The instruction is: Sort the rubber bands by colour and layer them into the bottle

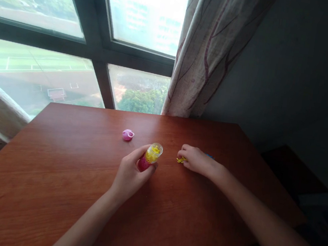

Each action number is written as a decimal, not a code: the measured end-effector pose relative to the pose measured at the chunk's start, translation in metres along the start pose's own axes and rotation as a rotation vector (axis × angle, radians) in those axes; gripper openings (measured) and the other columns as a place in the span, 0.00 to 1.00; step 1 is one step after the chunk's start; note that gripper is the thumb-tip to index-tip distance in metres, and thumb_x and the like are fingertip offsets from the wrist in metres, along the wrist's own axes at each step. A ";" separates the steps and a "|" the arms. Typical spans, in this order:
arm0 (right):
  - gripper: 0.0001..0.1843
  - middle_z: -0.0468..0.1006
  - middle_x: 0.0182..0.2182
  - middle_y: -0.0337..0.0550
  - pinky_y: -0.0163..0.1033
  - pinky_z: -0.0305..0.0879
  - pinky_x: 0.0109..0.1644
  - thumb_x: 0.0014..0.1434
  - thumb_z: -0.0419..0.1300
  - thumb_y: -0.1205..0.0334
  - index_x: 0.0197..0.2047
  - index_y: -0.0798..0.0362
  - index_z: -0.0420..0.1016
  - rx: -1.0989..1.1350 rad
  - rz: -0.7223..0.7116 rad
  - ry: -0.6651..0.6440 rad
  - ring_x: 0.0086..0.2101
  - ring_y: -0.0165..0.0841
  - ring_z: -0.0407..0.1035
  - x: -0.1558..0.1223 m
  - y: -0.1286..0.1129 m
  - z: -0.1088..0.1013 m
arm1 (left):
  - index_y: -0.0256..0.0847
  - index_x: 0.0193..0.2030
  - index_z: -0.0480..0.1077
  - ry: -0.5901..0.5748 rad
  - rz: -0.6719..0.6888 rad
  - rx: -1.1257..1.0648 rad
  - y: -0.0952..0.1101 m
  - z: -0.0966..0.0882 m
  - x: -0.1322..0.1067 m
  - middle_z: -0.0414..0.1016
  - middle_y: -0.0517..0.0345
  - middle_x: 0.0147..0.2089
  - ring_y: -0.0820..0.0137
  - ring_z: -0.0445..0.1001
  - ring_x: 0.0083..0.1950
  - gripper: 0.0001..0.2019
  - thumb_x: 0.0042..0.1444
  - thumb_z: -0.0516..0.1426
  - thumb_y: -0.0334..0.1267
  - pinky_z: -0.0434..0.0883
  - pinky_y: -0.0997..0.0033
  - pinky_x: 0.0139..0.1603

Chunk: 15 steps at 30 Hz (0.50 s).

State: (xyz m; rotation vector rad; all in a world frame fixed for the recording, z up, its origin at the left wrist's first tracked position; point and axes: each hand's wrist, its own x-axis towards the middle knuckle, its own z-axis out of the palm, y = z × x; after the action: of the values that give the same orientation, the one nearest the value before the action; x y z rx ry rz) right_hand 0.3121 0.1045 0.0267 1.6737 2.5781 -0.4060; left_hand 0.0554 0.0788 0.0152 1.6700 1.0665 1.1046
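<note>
My left hand [129,173] is wrapped round a small clear glass jar [151,156], which tilts slightly above the table. Its mouth is uncovered; pinkish-red filling shows low down and yellow pieces sit on top, up near the rim. To the right, my right hand [194,159] has its fingers curled down at the tabletop, closed on small yellow pieces [181,160] that look like thin loops or strands. Some of them stick out beside the fingertips; the hand hides the others. Just behind that hand, part of something blue [209,156] shows.
A pink and white rounded object [127,134] lies on the brown wooden table [52,189], beyond my left hand. A window [138,91] and a patterned curtain [203,55] stand at the table's far edge. A dark wall is on the right.
</note>
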 end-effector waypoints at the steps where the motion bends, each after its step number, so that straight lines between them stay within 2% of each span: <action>1: 0.12 0.73 0.38 0.42 0.33 0.58 0.36 0.54 0.58 0.74 0.37 0.50 0.78 0.021 -0.002 0.011 0.34 0.31 0.69 0.000 0.001 0.002 | 0.40 0.55 0.71 -0.006 0.002 0.001 0.000 0.001 0.000 0.78 0.51 0.50 0.62 0.76 0.49 0.21 0.53 0.61 0.35 0.73 0.69 0.48; 9: 0.10 0.77 0.35 0.42 0.32 0.62 0.40 0.51 0.61 0.75 0.34 0.53 0.80 0.127 -0.034 0.045 0.36 0.31 0.71 0.003 0.016 0.001 | 0.40 0.54 0.70 -0.033 0.033 0.064 0.001 0.002 -0.002 0.78 0.52 0.50 0.63 0.77 0.48 0.20 0.54 0.60 0.35 0.72 0.69 0.48; 12: 0.11 0.77 0.35 0.42 0.32 0.63 0.40 0.51 0.60 0.76 0.35 0.54 0.80 0.166 -0.045 0.089 0.35 0.30 0.71 -0.002 0.016 -0.011 | 0.41 0.53 0.69 -0.048 0.066 0.142 0.003 0.003 -0.002 0.78 0.54 0.49 0.64 0.76 0.48 0.18 0.55 0.59 0.34 0.71 0.69 0.50; 15: 0.10 0.77 0.34 0.42 0.32 0.63 0.39 0.51 0.60 0.77 0.34 0.55 0.79 0.217 -0.088 0.157 0.34 0.30 0.71 -0.011 0.006 -0.032 | 0.42 0.53 0.69 -0.082 0.112 0.255 0.007 0.008 -0.003 0.77 0.55 0.49 0.65 0.75 0.49 0.18 0.55 0.59 0.33 0.70 0.69 0.50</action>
State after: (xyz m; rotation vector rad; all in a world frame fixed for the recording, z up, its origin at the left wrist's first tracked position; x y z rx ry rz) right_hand 0.3256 0.1050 0.0588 1.7252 2.8189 -0.6019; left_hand 0.0639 0.0726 0.0186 1.9799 1.1087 0.9920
